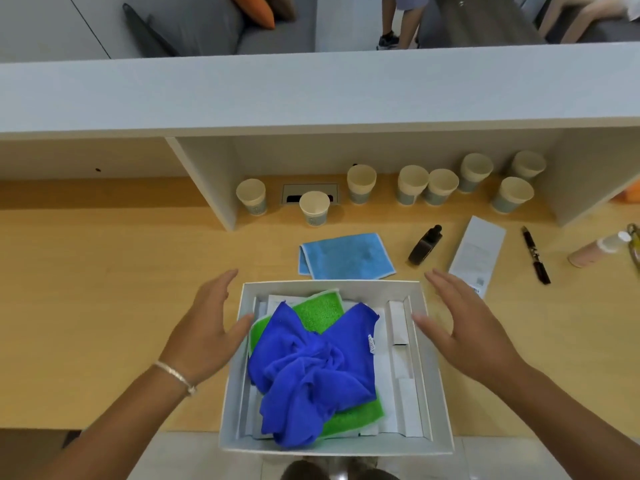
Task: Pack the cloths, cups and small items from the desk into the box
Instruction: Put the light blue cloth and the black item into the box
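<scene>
Left hand (pixel 204 327) and right hand (pixel 464 327) both spread open, empty, flanking the white box (pixel 437 393) at the desk's near edge; left thumb at its wall. Inside: dark blue cloth (pixel 311 368) bunched over green cloth (pixel 320 311). Light blue cloth (pixel 346 255) lies folded just beyond. Judged soft, light, limp: pinch at the folded edge.

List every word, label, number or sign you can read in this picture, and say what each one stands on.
None can be read.
White tag on the blue cloth: print too small to read.
Flat white carton on the desk: fine print and a square code near its lower end, both blurred.
Paper cups: faint marks on the bands, not legible.
Black pen: marking too small to read.
</scene>
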